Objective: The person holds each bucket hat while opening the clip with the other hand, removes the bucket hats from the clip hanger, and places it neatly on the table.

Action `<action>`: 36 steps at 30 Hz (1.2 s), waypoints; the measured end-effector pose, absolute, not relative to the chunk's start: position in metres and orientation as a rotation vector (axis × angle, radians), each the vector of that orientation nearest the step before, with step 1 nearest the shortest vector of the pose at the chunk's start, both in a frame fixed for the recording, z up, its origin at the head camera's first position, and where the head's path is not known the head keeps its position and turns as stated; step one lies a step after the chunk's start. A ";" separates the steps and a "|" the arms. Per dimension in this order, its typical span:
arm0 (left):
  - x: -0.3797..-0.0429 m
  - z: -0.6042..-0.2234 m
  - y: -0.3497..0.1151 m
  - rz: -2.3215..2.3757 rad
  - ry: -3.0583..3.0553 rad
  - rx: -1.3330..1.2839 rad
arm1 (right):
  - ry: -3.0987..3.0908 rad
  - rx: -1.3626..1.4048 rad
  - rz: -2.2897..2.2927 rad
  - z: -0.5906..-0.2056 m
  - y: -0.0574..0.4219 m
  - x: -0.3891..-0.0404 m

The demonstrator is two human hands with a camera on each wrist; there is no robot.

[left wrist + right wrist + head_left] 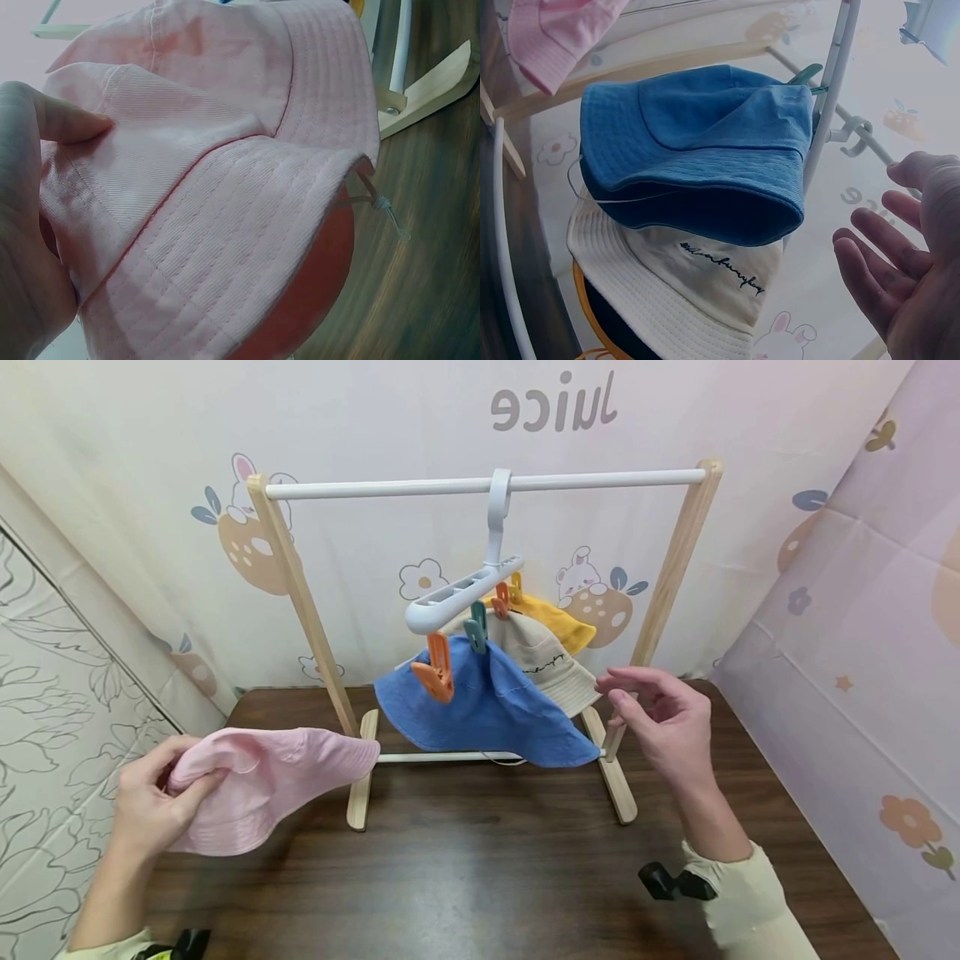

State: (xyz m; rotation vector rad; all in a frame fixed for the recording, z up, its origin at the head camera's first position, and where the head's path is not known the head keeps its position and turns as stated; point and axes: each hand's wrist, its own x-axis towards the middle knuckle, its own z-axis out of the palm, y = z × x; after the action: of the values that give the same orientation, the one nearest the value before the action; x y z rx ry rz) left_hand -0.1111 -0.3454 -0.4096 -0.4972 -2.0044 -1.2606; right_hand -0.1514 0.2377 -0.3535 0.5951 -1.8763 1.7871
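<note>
Left hand point(153, 793) pinches the soft pink cloth bucket hat point(281, 777), held left of the blue cloth bucket hat point(487, 702); right hand point(667, 718) holds nothing, fingers loosely bent; bumping the blue one could, I judge, work it off its green plastic clip point(476, 628).

Pink hat point(296, 777); blue hat point(480, 718); cream hat point(534, 647) with dark script; yellow hat point(561, 622) — 2 orange clips point(433, 683), 1 green clip point(475, 637), 1 yellow clip point(515, 589). Whitish hanger point(438, 617), pale wooden rack point(667, 577), white bars point(390, 488); dark brown, wood-grained tabletop point(450, 877) — pale curtain point(360, 552) printed with rabbits and flowers
</note>
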 end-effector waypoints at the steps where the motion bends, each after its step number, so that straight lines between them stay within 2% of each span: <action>1: -0.111 -0.410 -0.346 -1.261 -2.003 -0.494 | -1.872 0.602 1.795 -0.354 0.237 -0.152; 24: -0.113 -0.409 -0.355 -1.215 -2.061 -0.399 | -1.841 0.611 1.821 -0.343 0.232 -0.155; 32: -0.111 -0.404 -0.354 -1.194 -2.190 -0.185 | -1.892 0.581 1.803 -0.337 0.230 -0.153; 36: -0.112 -0.403 -0.356 -1.139 -2.243 -0.181 | -1.924 0.557 1.795 -0.335 0.229 -0.153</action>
State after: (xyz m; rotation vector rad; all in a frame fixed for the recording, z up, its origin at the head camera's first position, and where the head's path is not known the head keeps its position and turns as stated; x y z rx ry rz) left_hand -0.1123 -0.3555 -0.4028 -0.1810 -2.2429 -1.1385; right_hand -0.1529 0.2288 -0.3349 0.5571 -1.9243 1.7947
